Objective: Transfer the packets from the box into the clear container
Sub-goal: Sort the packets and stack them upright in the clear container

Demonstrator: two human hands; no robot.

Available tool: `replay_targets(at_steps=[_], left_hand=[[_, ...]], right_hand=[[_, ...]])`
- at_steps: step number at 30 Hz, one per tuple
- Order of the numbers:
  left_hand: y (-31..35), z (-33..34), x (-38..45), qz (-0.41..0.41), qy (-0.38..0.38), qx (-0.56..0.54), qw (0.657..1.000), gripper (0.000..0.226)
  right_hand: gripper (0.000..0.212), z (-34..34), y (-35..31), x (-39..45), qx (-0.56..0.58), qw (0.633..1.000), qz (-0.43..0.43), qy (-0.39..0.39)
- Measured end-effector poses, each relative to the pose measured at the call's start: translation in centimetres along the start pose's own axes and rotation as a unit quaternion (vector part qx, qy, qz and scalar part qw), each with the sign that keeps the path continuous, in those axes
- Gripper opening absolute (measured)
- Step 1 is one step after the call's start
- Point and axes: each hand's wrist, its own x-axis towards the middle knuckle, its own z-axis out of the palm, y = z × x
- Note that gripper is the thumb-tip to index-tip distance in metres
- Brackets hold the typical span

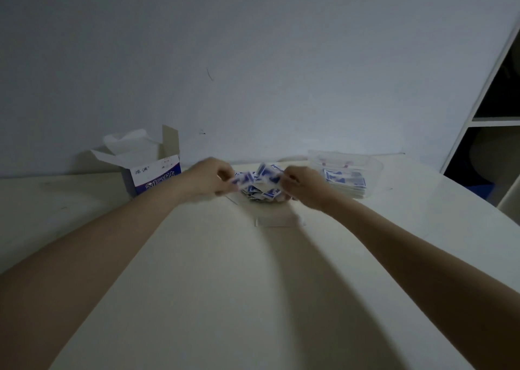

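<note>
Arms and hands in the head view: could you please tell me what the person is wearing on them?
Nothing that shows. Both forearms are bare from the bottom edge of the picture up to the wrists, with no sleeves in view. The left hand and right hand wear no gloves; no watch or bracelet shows.

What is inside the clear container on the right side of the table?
The clear container holds a flat stack of blue-and-white packets, seen through its wall. How many there are cannot be told, and what lies under the stack is covered.
</note>
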Motion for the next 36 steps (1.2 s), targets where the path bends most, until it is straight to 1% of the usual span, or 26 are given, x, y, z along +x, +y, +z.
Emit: replay_targets(at_steps=[1,2,3,4,6,8,9,11,12,14,15,17,18,19,20,21,22,23,24,25,27,29,32,33,34,36], left_hand=[[0.4,-0.3,0.0,-0.017,0.042,-0.088,0.995,0.018],[0.7,-0.5,0.0,-0.033,0.070,-0.171,0.982,0.022],[1.3,-0.4,-0.1,-0.047,0.083,-0.231,0.968,0.027],[1.8,-0.2,-0.1,-0.060,0.086,-0.271,0.957,0.030],[2.5,0.7,-0.2,-0.074,0.076,-0.331,0.938,0.033],[3.0,1.8,-0.2,-0.091,0.064,-0.362,0.925,0.030],[3.0,2.3,-0.1,-0.099,0.070,-0.353,0.928,0.028],[3.2,2.8,0.0,-0.104,0.086,-0.334,0.933,0.022],[3.4,2.9,0.0,-0.104,0.091,-0.345,0.928,0.017],[4.2,2.8,-0.3,-0.104,0.096,-0.392,0.909,0.007],[4.6,2.7,-0.5,-0.100,0.096,-0.411,0.901,0.009],[5.3,2.5,-0.9,-0.079,0.072,-0.427,0.898,0.016],[5.3,2.5,-0.9,-0.070,0.052,-0.416,0.905,0.016],[5.3,2.5,-1.0,-0.066,0.032,-0.383,0.921,0.015],[5.2,2.6,-1.0,-0.065,0.016,-0.313,0.947,0.014],[4.9,2.8,-1.0,-0.056,-0.006,-0.204,0.977,0.013],[4.6,3.2,-1.1,-0.037,-0.040,-0.077,0.996,0.014],[4.3,3.8,-1.1,-0.015,-0.081,0.036,0.996,0.018],[4.0,4.4,-1.1,0.000,-0.113,0.124,0.986,0.025],[3.8,4.9,-1.2,0.008,-0.126,0.179,0.976,0.030],[3.7,5.7,-1.3,0.010,-0.113,0.217,0.970,0.032],[3.9,6.1,-1.2,-0.001,-0.098,0.214,0.972,0.028],[4.4,6.1,-1.0,-0.024,-0.122,0.226,0.966,0.016],[4.5,6.0,-1.0,-0.026,-0.128,0.219,0.967,0.011],[4.6,5.8,-1.1,-0.022,-0.137,0.203,0.969,0.006],[4.4,5.7,-1.0,-0.004,-0.138,0.174,0.975,0.005]], right_hand=[[0.020,-0.4,-0.3,0.1,0.085,0.996,0.026,0.016],[0.015,-0.8,-0.6,0.1,0.189,0.981,0.047,0.014],[0.014,-1.0,-1.0,0.1,0.290,0.955,0.066,0.003],[0.017,-1.1,-1.4,0.1,0.372,0.924,0.083,-0.011],[0.022,-0.9,-2.4,0.1,0.469,0.874,0.117,-0.043],[0.021,-0.1,-3.1,0.3,0.505,0.849,0.137,-0.071],[0.021,0.3,-3.3,0.4,0.502,0.849,0.144,-0.074],[0.020,0.9,-3.5,0.7,0.453,0.876,0.157,-0.056],[0.020,1.1,-3.6,0.9,0.432,0.887,0.157,-0.046],[0.023,1.0,-3.8,1.1,0.420,0.897,0.133,-0.036],[0.024,0.9,-3.8,1.1,0.416,0.902,0.115,-0.033],[0.024,0.5,-3.7,1.0,0.381,0.920,0.089,-0.019],[0.022,0.2,-3.6,0.8,0.342,0.936,0.078,-0.003],[0.016,-0.2,-3.3,0.6,0.283,0.957,0.064,0.015],[0.011,-0.7,-3.0,0.5,0.211,0.976,0.047,0.030],[0.014,-1.3,-2.6,0.3,0.139,0.989,0.030,0.042],[0.022,-1.9,-2.1,0.2,0.083,0.996,0.017,0.041],[0.028,-2.3,-1.6,0.0,0.047,0.999,0.007,0.025],[0.029,-2.7,-1.0,-0.3,0.016,1.000,-0.001,0.004],[0.026,-2.8,-0.5,-0.6,-0.012,1.000,-0.009,-0.017],[0.018,-2.5,0.5,-1.5,-0.044,0.997,-0.022,-0.057],[0.017,-1.9,1.2,-2.4,-0.052,0.995,-0.017,-0.085],[0.018,-1.2,1.9,-3.2,-0.039,0.995,0.001,-0.089],[0.017,-1.1,2.0,-3.2,-0.012,0.997,0.017,-0.079],[0.019,-1.2,2.1,-3.2,0.039,0.996,0.040,-0.063],[0.028,-1.6,2.3,-2.8,0.169,0.982,0.084,-0.028]])
